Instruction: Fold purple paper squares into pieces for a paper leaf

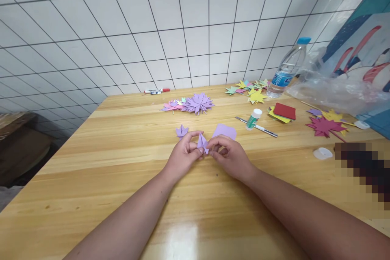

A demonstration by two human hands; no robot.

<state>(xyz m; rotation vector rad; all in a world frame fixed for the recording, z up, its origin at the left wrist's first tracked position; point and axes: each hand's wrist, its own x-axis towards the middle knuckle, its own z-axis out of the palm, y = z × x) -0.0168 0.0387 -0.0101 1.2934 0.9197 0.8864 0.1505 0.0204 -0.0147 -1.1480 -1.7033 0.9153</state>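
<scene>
Between my two hands, just above the table, is a small folded purple paper piece (202, 142) with pointed tips. My left hand (186, 150) pinches its left side between thumb and fingers. On the other side, the fingertips of my right hand (227, 153) grip its right edge. A finished-looking purple folded paper leaf (182, 131) lies just beyond my left hand. Behind my right hand lies a flat sheet of purple paper (224, 131), partly covered by the fingers.
A glue stick (254, 120) stands beside a craft knife (257, 126). Paper squares (283, 113), a maroon paper leaf (326, 126) and a clear cap (323, 153) lie rightward. Behind are purple folded leaves (198, 103), a water bottle (286, 69), markers (157, 91) and the tiled wall.
</scene>
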